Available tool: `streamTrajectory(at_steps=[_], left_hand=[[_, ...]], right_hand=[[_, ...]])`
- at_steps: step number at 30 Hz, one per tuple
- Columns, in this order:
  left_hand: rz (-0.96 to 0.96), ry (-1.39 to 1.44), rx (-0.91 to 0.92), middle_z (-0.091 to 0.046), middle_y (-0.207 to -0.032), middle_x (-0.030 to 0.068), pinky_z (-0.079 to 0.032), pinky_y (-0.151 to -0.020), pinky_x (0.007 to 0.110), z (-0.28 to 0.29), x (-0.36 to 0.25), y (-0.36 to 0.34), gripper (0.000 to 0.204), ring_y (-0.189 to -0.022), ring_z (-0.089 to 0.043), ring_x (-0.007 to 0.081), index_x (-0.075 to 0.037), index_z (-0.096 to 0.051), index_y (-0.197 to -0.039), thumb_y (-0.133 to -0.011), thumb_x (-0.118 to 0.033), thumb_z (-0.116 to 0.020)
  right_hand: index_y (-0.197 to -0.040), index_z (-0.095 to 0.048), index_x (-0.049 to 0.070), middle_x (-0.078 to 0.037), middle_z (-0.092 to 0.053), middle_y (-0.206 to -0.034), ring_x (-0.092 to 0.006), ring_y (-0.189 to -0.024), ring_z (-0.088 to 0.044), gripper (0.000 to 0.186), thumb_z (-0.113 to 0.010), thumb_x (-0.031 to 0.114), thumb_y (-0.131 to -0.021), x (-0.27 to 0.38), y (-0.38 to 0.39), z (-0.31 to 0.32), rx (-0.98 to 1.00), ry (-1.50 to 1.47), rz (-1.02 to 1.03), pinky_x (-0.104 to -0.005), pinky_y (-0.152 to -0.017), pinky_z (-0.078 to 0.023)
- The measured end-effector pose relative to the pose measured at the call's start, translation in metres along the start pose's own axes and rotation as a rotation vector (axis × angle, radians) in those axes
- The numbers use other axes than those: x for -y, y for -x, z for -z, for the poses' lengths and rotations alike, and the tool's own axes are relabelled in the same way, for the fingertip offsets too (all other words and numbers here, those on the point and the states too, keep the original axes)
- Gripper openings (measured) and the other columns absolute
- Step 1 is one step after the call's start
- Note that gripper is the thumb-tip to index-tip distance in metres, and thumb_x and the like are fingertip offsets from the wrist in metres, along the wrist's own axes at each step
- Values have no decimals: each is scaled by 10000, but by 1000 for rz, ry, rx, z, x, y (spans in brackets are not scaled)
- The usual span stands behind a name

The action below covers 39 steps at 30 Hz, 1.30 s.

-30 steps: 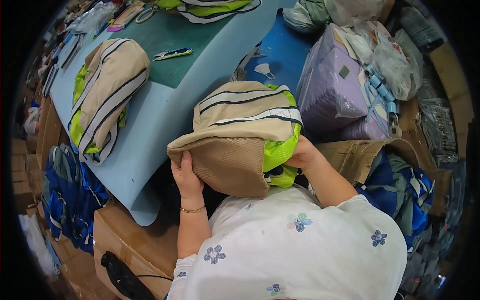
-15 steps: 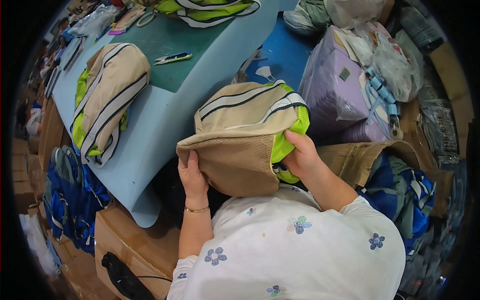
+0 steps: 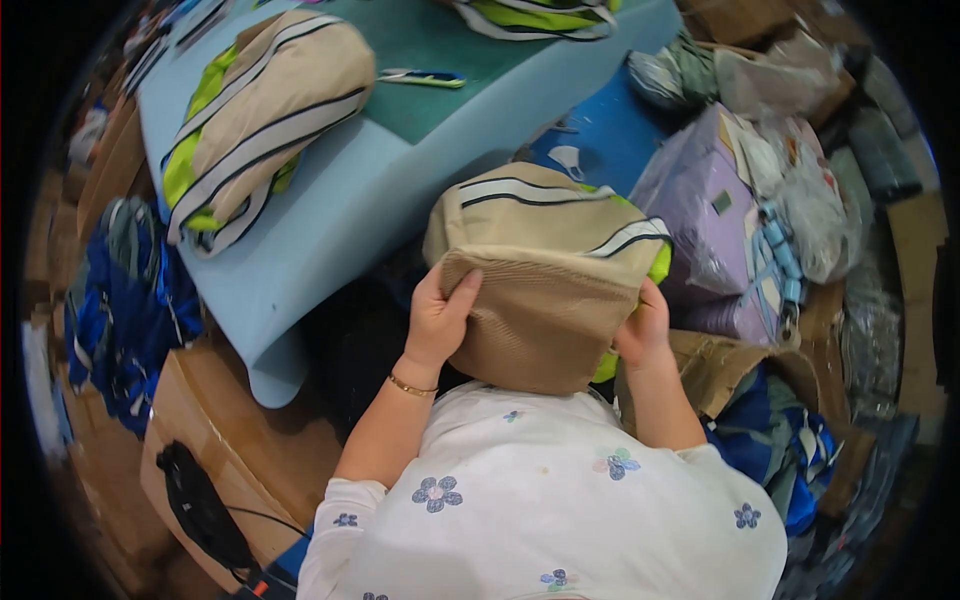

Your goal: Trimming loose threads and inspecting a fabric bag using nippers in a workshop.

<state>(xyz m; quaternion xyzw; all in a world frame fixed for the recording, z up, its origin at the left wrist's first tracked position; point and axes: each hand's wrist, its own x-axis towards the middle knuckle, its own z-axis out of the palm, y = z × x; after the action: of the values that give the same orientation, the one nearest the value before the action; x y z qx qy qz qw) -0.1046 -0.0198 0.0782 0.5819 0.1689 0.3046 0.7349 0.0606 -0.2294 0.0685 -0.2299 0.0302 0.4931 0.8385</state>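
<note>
Between my hands is a beige fabric bag point(image 3: 545, 225) with white straps edged in dark blue, a brown mesh panel facing me and lime-green parts at its right. My left hand point(image 3: 440, 318) pinches the left edge of the mesh panel, thumb on top. On the right side, my right hand point(image 3: 643, 325) grips the bag's edge, its fingers partly hidden behind the fabric. A similar beige and lime bag point(image 3: 270, 110) lies on the table to the left. Small thread snips point(image 3: 425, 78) rest on the green mat beyond it.
The table has a light-blue cover point(image 3: 290, 250) and a green cutting mat point(image 3: 420, 115). Right of me stand a wrapped purple stack point(image 3: 695, 200) and an open carton point(image 3: 740, 365) with blue bags. At left are a blue bag point(image 3: 130, 310) and a cardboard box point(image 3: 230, 440).
The bag has turned so its mesh panel faces me more squarely, hiding much of the green side. My left thumb has moved along its edge. The whole view has shifted.
</note>
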Motion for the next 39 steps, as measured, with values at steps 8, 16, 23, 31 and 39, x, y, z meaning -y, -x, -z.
streamTrajectory(at_steps=[8,16,23,31,39], left_hand=[[-335,-568,-2,-582,-876,147,-474,-685,313,-11,-25,-2,201,-761,-568,323,-7,-580,-1027,-845,-81,-622],[-261,-601,94,-592,-937,154,-471,-760,332,-7,-26,-8,238,-846,-573,329,-4,-582,-1067,-834,-48,-602],[-265,-526,108,-618,-900,157,-477,-719,323,-9,-38,-5,223,-778,-599,280,8,-588,-1038,-855,-117,-609],[-252,-482,20,-610,-819,150,-471,-654,323,-6,-29,-5,161,-714,-587,284,9,-596,-975,-850,-91,-611],[-297,-584,-94,-624,-884,167,-492,-682,358,-4,-22,-9,222,-777,-602,348,-7,-607,-1009,-788,-25,-599]], right_hand=[[-1214,-554,-9,-102,-641,-1036,-194,-944,-599,446,-662,231,-854,104,25,10,-737,1936,429,-303,-768,-478],[-1030,-644,42,-104,-639,-963,-278,-908,-594,223,-648,84,-811,33,-58,-164,408,2062,805,-330,-795,-475],[-1191,-581,72,-120,-597,-1149,-303,-1114,-515,373,-615,254,-867,8,-238,-177,576,2323,1040,-379,-921,-438],[-1168,-638,146,-90,-616,-1113,-307,-1065,-538,392,-624,345,-830,-36,-323,-174,309,2446,967,-392,-909,-460],[-1008,-628,59,-110,-640,-868,-257,-762,-626,271,-495,280,-924,-25,-288,-189,167,2346,906,-370,-708,-517]])
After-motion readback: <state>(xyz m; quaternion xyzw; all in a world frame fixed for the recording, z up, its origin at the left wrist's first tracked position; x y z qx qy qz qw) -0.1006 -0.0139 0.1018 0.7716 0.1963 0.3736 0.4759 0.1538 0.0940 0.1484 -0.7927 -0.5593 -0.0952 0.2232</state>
